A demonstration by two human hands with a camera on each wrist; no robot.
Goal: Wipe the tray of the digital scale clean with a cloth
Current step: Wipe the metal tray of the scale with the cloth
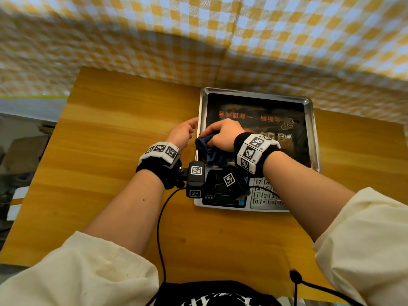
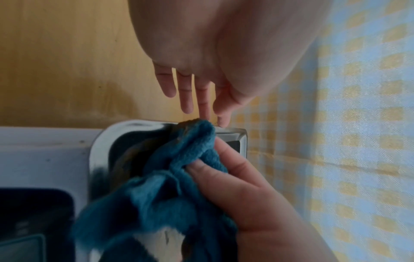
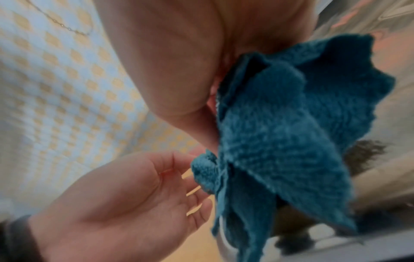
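Note:
A digital scale [image 1: 223, 205] stands on the wooden table, and its steel tray [image 1: 314, 133] reflects dark shapes. My right hand [image 1: 221, 134] grips a bunched blue cloth [image 1: 206, 149] and holds it against the tray's near-left corner. In the left wrist view the cloth [image 2: 179, 159] lies over the tray's rim [image 2: 100, 141], pinched by my right hand [image 2: 235, 177]. My left hand [image 1: 184, 132] is just left of the tray with straight fingers [image 2: 186, 95]; one fingertip touches the rim. The right wrist view shows the cloth [image 3: 280, 133] and my left hand's [image 3: 125, 195] bare palm.
The wooden table [image 1: 110, 151] runs wide to the left and front of the scale. A yellow-and-blue checked fabric [image 1: 198, 40] hangs behind the table. The scale's keypad [image 1: 262, 193] faces me. A black cable [image 1: 160, 217] trails from my left wrist.

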